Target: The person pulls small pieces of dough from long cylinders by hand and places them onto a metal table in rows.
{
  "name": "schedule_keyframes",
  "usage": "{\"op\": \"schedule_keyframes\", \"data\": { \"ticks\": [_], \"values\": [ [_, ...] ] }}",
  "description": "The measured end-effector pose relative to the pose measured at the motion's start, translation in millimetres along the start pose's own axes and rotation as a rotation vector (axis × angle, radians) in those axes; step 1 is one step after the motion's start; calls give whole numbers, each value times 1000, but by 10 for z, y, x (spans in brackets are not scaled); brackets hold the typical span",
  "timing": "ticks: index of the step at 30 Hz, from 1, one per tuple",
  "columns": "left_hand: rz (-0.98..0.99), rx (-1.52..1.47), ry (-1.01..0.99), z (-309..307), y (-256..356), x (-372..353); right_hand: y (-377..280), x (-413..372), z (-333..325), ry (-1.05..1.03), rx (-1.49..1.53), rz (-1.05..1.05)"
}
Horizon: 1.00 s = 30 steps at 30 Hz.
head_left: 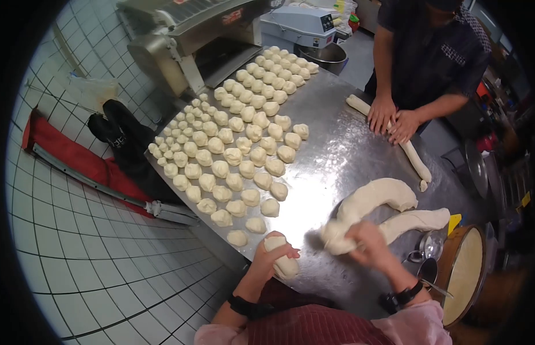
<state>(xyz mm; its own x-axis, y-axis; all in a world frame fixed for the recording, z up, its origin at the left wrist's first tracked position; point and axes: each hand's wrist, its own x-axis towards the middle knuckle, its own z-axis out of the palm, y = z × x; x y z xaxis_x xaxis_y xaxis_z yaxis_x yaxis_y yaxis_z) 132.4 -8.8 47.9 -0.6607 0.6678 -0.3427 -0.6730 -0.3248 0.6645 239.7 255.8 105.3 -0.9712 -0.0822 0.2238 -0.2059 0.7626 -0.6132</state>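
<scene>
My left hand is wrapped round a short, thick piece of dough at the near edge of the metal table. Fingers curled, my right hand grips the near end of a thick, curved dough rope; the fingertips are partly hidden and slightly blurred. A second dough rope lies just right of that hand. Left of my hands, many dough pieces sit in rows, with smaller ones along the far left edge.
Across the metal table, another person's hands press on a thin dough roll. A steel machine stands at the far left. A round wooden-rimmed container, metal cups and a yellow scraper are at my right.
</scene>
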Motion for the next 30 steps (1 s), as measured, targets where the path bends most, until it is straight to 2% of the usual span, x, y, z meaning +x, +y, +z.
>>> {"op": "schedule_keyframes", "data": {
  "ticks": [2, 4, 6, 8, 10, 12, 14, 17, 18, 19, 20, 21, 23, 24, 27, 30],
  "values": [
    [23, -18, 23, 51, 59, 63, -53, -208, 303, -150, -151, -126],
    [36, -28, 37, 86, 115, 146, -184, -212, 602, -191, -298, -233],
    [91, -39, 128, 145, 268, 200, -266, -73, 499, -247, -278, -220],
    [85, -30, 125, 78, 307, 288, -324, 202, 273, -145, 140, -20],
    [71, -80, 134, 112, 237, 342, -374, 571, 126, -99, 119, 33],
    [53, -86, 15, 223, 136, 437, -400, 903, 233, -341, 587, 495],
    [182, 173, 50, 200, -44, 552, -392, 999, 425, -368, 579, 469],
    [236, 223, 23, 217, 19, 511, -225, 1022, 642, -407, 560, 464],
    [232, 219, 28, 180, 25, 477, -171, 1004, 683, -406, 544, 479],
    [155, 182, -83, 116, 92, 498, -113, 1025, 710, -399, 542, 474],
    [75, 140, -190, 90, 122, 491, -88, 1006, 729, -304, 499, 447],
    [79, 142, -193, 80, 85, 489, -119, 1028, 713, -206, 455, 417],
    [165, 500, -287, 39, -38, 511, -226, 1047, 606, -191, 357, 337],
    [162, 501, -291, 20, -59, 526, -291, 1046, 571, -181, 262, 269],
    [130, 524, -341, -4, -98, 606, -336, 1033, 628, -75, 279, 247],
    [45, 585, -374, 15, -74, 615, -285, 1141, 615, -81, 272, 289]
  ]
}}
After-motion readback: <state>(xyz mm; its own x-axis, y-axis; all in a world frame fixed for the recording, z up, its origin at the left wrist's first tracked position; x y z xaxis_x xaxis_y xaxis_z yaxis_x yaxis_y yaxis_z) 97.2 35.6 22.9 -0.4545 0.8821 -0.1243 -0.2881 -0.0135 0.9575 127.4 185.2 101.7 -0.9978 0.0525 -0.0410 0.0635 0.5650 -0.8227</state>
